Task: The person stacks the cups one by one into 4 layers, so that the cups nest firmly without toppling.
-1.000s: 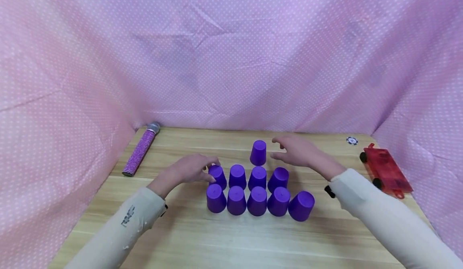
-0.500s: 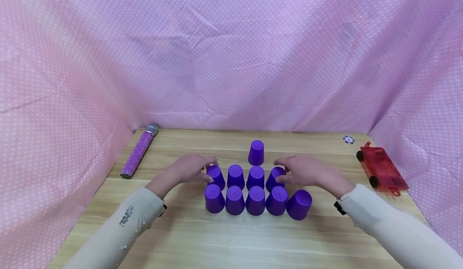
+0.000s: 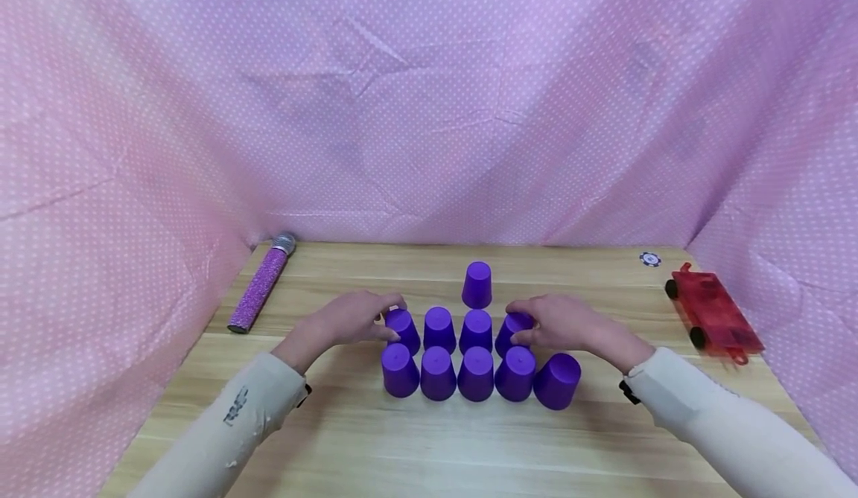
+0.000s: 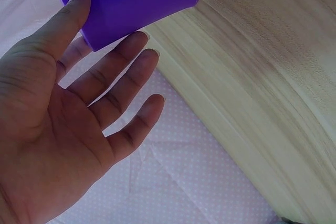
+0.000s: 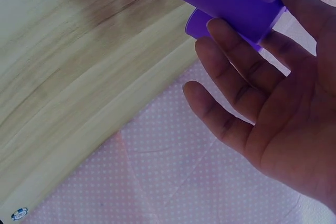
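Left grip: the left hand point(image 3: 351, 318) pinches the left-end cup point(image 3: 403, 327) of the back row between thumb and index finger; its other fingers are spread and slightly bent.
Right grip: the right hand point(image 3: 566, 323) pinches the right-end cup point(image 3: 512, 325) of the same row likewise, its last three fingers spread apart.
Purple cups: all upside down on the wooden table point(image 3: 402, 453), midway between its left and right edges; two middle cups point(image 3: 439, 328) complete the back row of four.
In the way: a front row of five cups point(image 3: 476, 373) stands just on the near side, hiding the lower parts of the back row from the head camera.
Beyond: a lone cup point(image 3: 477, 286) stands between the back row and the table's far edge.
Left edge: a glittery purple microphone point(image 3: 258, 289) lies along it, silver head toward the far left corner.
Right edge: a translucent red toy vehicle point(image 3: 713, 312) with black wheels.
Far right corner: a poker chip point(image 3: 650, 260) lies near it.
Surround: pink polka-dot cloth point(image 3: 429, 111) on three sides.
Writing: dark print on the left cream sleeve point(image 3: 217, 431), unreadable; the chip's centre mark is too small to read.
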A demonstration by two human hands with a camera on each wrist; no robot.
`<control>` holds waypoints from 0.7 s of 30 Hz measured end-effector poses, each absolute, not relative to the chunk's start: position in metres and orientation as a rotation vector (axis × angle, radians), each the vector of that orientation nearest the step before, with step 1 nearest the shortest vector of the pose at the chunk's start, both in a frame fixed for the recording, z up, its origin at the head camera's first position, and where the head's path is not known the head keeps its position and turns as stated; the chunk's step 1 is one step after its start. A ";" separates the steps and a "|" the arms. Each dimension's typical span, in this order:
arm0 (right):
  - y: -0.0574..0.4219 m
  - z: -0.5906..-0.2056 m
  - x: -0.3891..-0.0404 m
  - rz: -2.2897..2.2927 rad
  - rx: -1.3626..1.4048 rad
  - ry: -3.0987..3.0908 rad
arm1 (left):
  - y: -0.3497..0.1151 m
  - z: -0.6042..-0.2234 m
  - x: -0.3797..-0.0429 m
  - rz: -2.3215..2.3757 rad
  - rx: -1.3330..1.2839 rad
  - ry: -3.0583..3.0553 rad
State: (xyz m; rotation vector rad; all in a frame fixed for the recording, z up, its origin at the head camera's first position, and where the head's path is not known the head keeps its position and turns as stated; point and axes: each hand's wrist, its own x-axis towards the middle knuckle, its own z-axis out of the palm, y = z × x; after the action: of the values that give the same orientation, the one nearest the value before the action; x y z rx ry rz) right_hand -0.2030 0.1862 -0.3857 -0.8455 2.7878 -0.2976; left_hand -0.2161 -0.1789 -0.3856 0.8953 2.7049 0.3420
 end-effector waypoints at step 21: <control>0.189 -0.388 -0.202 -0.339 -0.822 2.766 | -0.171 -0.328 -0.261 0.341 0.850 2.790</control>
State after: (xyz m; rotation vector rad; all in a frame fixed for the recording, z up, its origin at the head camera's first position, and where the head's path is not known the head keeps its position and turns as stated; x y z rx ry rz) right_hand -0.2016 0.1894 -0.3877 -0.8216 2.7662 -0.3394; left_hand -0.2611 -0.1715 -0.3277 0.8503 2.7903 0.3412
